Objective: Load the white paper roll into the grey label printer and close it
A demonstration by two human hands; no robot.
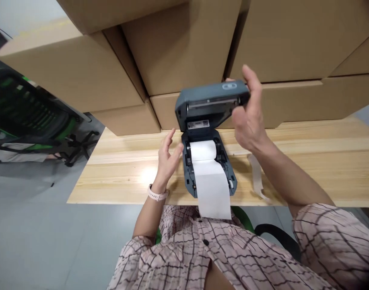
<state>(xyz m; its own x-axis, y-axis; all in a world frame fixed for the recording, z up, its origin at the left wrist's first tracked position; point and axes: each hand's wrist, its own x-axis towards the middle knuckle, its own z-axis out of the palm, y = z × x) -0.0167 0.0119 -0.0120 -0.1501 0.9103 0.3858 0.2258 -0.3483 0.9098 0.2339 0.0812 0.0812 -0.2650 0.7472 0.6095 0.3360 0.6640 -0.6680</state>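
A dark blue-grey label printer [190, 183] stands on the wooden table with its lid [208, 94] raised. Inside sits a white label roll [203, 150], and a strip of its paper [213, 193] runs out over the printer's front and past the table edge. My right hand [250, 110] grips the right edge of the lid between thumb and fingers; some fingertips are hidden behind it. Beside the printer's left wall, my left hand [168, 159] is open with fingers apart, its thumb close to the casing. Whether it touches the casing I cannot tell.
Large cardboard boxes [184, 48] are stacked along the back of the wooden table [112, 173], close behind the lid. A torn paper strip [256, 177] lies right of the printer, near my right forearm. An office chair [27, 108] stands at the left on the floor.
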